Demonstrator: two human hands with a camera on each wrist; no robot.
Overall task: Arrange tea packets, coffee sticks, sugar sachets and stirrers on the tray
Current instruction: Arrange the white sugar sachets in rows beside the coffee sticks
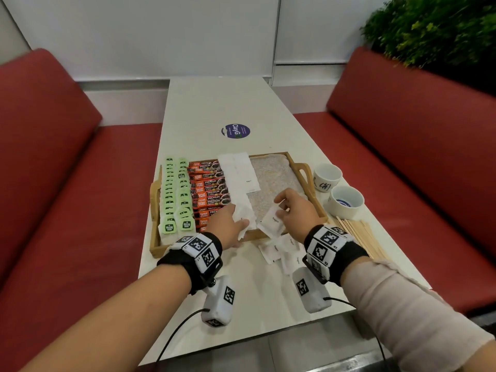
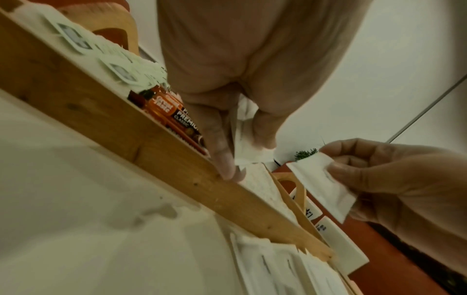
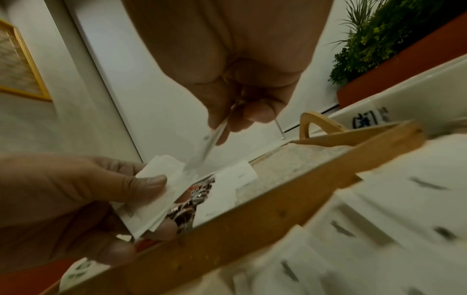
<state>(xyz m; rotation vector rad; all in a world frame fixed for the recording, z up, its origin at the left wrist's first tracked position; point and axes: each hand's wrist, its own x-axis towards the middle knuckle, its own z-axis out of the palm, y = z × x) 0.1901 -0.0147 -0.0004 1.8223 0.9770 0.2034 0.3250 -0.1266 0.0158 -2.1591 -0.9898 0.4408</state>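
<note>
A wooden tray (image 1: 311,194) holds two rows of green tea packets (image 1: 175,194), a column of orange coffee sticks (image 1: 209,191) and a column of white sugar sachets (image 1: 240,173). My left hand (image 1: 236,220) grips a small bunch of sugar sachets (image 2: 248,151) over the tray's near edge, beside the coffee sticks. My right hand (image 1: 284,208) pinches one sugar sachet (image 1: 273,224) by its top, just right of the left hand. Loose sugar sachets (image 1: 281,252) lie on the table in front of the tray. Wooden stirrers (image 1: 359,237) lie in a pile right of the tray.
Two white cups (image 1: 346,201) stand right of the tray, behind the stirrers. The tray's right half shows its bare speckled liner (image 1: 276,175). Red benches (image 1: 416,162) flank the white table (image 1: 214,108), and a plant (image 1: 434,28) stands at the back right.
</note>
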